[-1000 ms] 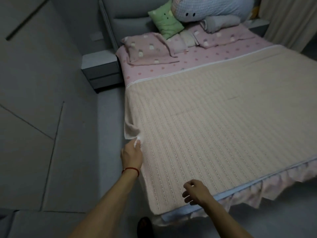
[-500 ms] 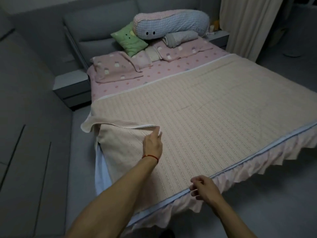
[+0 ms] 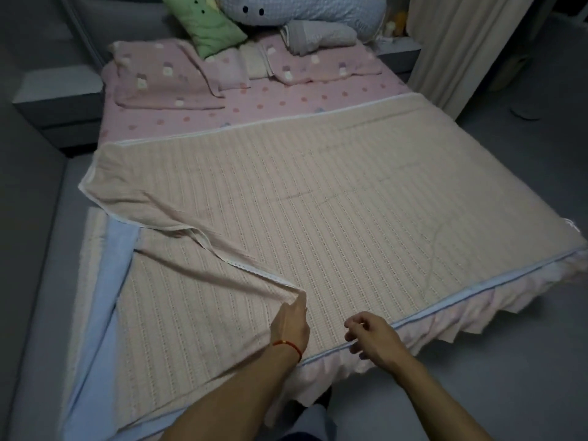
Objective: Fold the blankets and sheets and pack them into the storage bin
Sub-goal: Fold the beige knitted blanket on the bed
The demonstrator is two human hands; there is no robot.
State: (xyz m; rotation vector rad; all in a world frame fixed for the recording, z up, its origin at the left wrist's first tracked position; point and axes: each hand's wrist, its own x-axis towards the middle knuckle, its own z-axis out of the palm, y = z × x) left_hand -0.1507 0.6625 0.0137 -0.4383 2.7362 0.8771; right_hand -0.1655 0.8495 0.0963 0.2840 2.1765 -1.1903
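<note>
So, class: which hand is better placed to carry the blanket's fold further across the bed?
Probably the left hand: it already pinches the blanket edge. The right hand holds nothing.

Bare forearms, no sleeves; thin red string bracelet [image 3: 288,344] on left wrist
</note>
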